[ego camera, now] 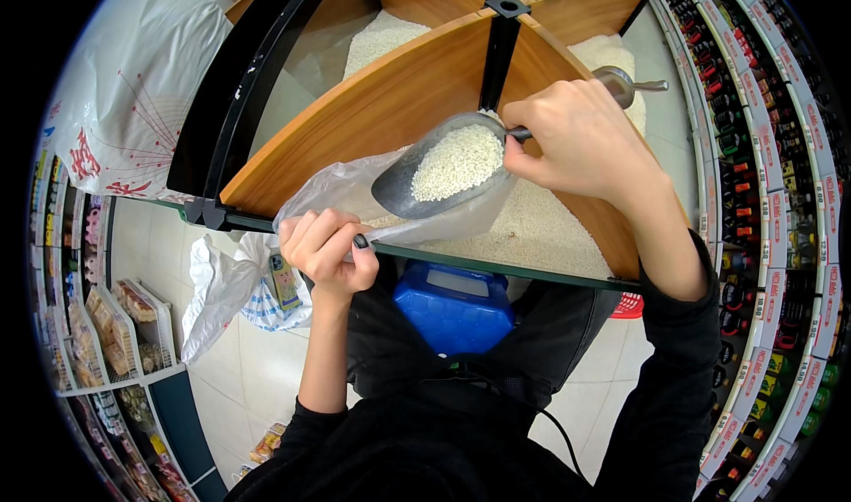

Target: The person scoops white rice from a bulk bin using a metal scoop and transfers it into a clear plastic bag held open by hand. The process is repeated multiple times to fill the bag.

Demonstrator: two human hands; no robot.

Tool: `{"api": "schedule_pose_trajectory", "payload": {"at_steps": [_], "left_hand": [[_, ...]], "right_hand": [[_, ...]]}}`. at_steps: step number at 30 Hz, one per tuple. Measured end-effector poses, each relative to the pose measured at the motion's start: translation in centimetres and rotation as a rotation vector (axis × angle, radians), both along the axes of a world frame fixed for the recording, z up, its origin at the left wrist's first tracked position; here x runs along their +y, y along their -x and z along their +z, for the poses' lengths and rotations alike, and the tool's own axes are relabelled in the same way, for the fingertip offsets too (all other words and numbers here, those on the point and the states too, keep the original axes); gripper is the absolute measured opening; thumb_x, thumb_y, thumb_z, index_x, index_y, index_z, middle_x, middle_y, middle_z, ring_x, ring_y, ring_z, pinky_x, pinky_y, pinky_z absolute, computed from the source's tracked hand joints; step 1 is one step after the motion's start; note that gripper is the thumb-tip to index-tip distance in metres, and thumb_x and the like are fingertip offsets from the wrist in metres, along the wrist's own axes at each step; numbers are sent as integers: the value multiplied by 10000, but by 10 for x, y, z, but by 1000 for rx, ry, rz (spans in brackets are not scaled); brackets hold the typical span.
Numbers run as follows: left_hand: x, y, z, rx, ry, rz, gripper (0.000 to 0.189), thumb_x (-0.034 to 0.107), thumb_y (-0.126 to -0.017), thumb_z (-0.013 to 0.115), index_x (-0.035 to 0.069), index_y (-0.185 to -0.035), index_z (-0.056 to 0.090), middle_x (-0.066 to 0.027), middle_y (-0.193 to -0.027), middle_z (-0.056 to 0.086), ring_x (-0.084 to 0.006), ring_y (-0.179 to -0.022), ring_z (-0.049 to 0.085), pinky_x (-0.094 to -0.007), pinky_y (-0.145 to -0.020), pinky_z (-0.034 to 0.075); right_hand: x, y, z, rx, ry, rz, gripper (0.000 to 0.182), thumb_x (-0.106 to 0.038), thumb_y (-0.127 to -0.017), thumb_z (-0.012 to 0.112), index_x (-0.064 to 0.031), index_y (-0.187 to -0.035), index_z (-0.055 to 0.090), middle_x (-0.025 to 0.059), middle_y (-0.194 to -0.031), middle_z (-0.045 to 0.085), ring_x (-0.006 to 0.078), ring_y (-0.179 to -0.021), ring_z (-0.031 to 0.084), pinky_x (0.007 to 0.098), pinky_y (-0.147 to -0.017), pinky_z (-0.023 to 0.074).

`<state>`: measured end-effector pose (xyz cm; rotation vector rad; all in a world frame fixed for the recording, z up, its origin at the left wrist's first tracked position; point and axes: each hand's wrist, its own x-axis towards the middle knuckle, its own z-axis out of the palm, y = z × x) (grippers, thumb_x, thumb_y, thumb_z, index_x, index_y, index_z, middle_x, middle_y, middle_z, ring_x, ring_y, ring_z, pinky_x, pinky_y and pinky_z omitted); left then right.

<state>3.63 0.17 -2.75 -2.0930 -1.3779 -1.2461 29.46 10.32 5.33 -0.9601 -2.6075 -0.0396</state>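
Observation:
My right hand (578, 140) grips the handle of a grey metal scoop (392, 186). White rice grains (459, 163) fill the back of its bowl, and its lip points left. A thin clear plastic bag (332, 186) spreads beneath and around the scoop's lip. Its near edge is pinched in my left hand (329, 246), whose thumbnail is dark. Below both lies a bed of rice (558, 229) in a wood-walled bin compartment. How far the scoop reaches into the bag is hard to tell.
Wooden dividers (372, 110) meet at a black post (502, 50). A second metal scoop (618, 83) rests over the right compartment. A blue plastic container (455, 302) sits below the bin's front edge. White bags (219, 289) lie left. Bottle-lined shelves (738, 189) rise on the right.

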Motion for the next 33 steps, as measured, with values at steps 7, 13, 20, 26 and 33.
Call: {"api": "schedule_pose_trajectory", "payload": {"at_steps": [7, 13, 20, 26, 33], "left_hand": [[3, 0, 1, -15, -54, -28, 109, 193, -529, 482, 115, -527, 559, 25, -568, 527, -151, -470, 374, -285, -563, 257], [0, -1, 1, -9, -13, -10, 162, 216, -558, 481, 75, -520, 551, -14, -558, 527, -169, -488, 412, -291, -584, 283], [0, 0, 1, -1, 4, -5, 183, 218, -563, 479, 55, -517, 547, -32, -553, 531, -176, -495, 432, -291, -595, 297], [-1, -1, 1, -3, 4, 2, 186, 220, -562, 477, 52, -516, 544, -33, -556, 533, -177, -494, 428, -292, -595, 293], [0, -1, 1, 1, -2, -3, 192, 227, -568, 477, 54, -516, 542, -32, -558, 533, -175, -496, 429, -296, -595, 290]], "right_hand": [[2, 1, -7, -2, -47, 9, 174, -142, -699, 612, 1, -603, 638, 144, -508, 557, 285, -499, 589, 354, -497, 461], [1, 2, -7, 8, -66, 24, 157, -130, -698, 609, -4, -608, 636, 139, -525, 566, 278, -515, 595, 351, -497, 459], [0, 3, -7, 37, -90, 34, 133, -129, -702, 615, -19, -634, 644, 121, -561, 596, 257, -552, 611, 345, -515, 473], [1, 4, -6, 69, -152, 55, 126, -135, -712, 627, -33, -638, 632, 95, -590, 608, 227, -609, 621, 331, -542, 488], [2, 5, -4, 95, -221, 66, 124, -145, -699, 656, -49, -635, 611, 56, -601, 587, 211, -637, 586, 328, -565, 481]]}}
